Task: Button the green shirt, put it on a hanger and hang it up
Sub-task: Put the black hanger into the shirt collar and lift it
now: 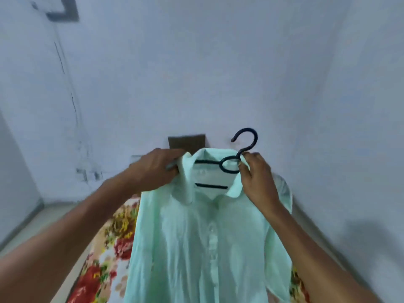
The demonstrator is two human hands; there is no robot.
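Pale walls back a floral bed over which the left hand grips the collar and the right hand pinches the far collar by the hanger, so the green shirt, held up buttoned, may slide off one shoulder if either grip loosens.

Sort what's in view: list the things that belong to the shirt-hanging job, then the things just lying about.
Job: green shirt; dark hanger inside its collar; left hand gripping the collar; right hand pinching the collar by the hanger's neck.

Lying about: flowered bedspread; brown panel on the wall.
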